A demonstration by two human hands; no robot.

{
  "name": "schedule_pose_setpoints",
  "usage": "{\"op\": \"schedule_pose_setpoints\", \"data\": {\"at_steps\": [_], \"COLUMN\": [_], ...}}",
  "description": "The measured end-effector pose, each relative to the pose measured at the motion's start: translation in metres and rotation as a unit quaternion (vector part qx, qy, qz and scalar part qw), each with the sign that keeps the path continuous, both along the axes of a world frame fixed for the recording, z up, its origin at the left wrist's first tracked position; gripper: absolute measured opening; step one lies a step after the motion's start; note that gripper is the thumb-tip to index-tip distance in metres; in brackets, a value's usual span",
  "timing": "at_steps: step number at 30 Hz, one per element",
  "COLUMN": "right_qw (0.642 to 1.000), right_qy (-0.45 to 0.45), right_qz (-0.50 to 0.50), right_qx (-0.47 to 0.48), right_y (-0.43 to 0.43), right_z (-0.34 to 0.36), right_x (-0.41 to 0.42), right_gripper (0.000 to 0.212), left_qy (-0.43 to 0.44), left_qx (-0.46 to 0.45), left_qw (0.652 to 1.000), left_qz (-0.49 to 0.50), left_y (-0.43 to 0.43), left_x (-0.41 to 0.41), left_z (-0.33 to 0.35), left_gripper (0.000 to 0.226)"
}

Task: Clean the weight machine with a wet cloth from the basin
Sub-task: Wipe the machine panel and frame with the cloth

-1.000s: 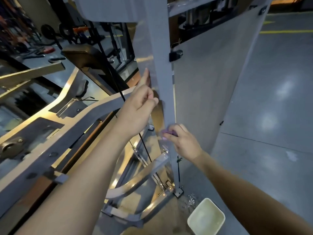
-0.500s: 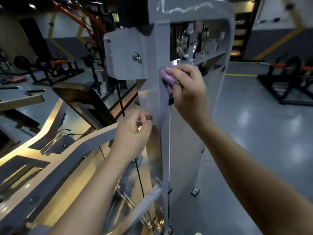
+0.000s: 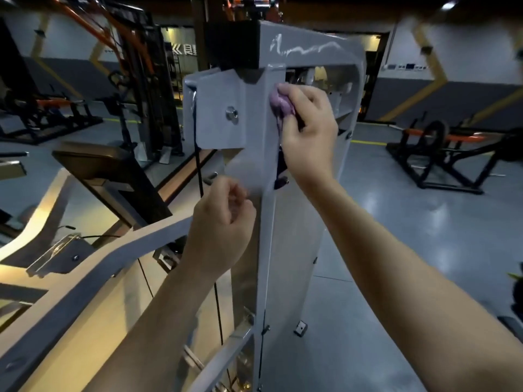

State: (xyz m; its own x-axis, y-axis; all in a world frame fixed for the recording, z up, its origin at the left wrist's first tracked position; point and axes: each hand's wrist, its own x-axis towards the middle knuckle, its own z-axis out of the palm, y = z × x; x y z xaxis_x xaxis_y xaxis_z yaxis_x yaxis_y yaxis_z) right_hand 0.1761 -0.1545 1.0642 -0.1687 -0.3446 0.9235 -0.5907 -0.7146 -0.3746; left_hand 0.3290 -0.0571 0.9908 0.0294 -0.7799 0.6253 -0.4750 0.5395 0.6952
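The weight machine (image 3: 297, 227) is a tall grey steel frame in front of me, with a bolted side plate (image 3: 218, 114) near its top. My right hand (image 3: 308, 128) grips a bunched purple cloth (image 3: 278, 104) and presses it against the frame's upright post, just right of the side plate. My left hand (image 3: 223, 224) is lower, fingers curled against the post's left face beside the black cable; nothing shows in it. The basin is out of view.
A grey lever arm (image 3: 93, 267) of the machine slants across the lower left. A dark padded seat (image 3: 107, 171) stands behind it. Other black and orange gym machines (image 3: 441, 154) stand on the shiny grey floor to the right and far left.
My right hand has carried the cloth from low on the post up to its top. My view has risen with it, and the basin on the floor has dropped out of sight.
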Motion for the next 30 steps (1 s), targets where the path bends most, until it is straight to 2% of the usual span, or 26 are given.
{"op": "schedule_pose_setpoints", "data": {"at_steps": [3, 6, 12, 16, 19, 24, 30], "right_qw": [0.999, 0.991, 0.989, 0.964, 0.944, 0.939, 0.946], "right_qy": [0.035, 0.113, 0.092, 0.185, 0.233, 0.205, 0.142], "right_qz": [0.025, 0.049, 0.104, 0.174, 0.229, 0.277, 0.291], "right_qx": [-0.019, -0.043, -0.06, -0.078, -0.045, -0.001, 0.02], "right_y": [0.004, 0.0, -0.03, -0.047, -0.06, -0.066, -0.046], "right_z": [-0.019, -0.037, 0.023, -0.008, -0.026, -0.027, -0.017], "right_x": [-0.001, -0.016, -0.025, -0.052, -0.077, -0.105, -0.111], "right_gripper": [0.035, 0.033, 0.042, 0.043, 0.036, 0.041, 0.033], "left_qy": [-0.021, 0.006, 0.069, 0.099, 0.069, 0.013, -0.043], "left_qx": [-0.027, 0.002, -0.011, -0.028, -0.075, -0.112, -0.178], "left_qw": [0.999, 0.998, 0.985, 0.968, 0.954, 0.941, 0.93], "left_qz": [0.023, 0.07, 0.159, 0.231, 0.284, 0.318, 0.319], "left_y": [0.0, -0.001, -0.021, -0.039, -0.05, -0.059, -0.057], "left_x": [-0.005, -0.013, -0.068, -0.098, -0.107, -0.108, -0.086], "left_z": [0.008, 0.021, 0.032, 0.029, 0.033, 0.057, 0.093], "left_gripper": [0.017, 0.018, 0.017, 0.019, 0.02, 0.02, 0.018]}}
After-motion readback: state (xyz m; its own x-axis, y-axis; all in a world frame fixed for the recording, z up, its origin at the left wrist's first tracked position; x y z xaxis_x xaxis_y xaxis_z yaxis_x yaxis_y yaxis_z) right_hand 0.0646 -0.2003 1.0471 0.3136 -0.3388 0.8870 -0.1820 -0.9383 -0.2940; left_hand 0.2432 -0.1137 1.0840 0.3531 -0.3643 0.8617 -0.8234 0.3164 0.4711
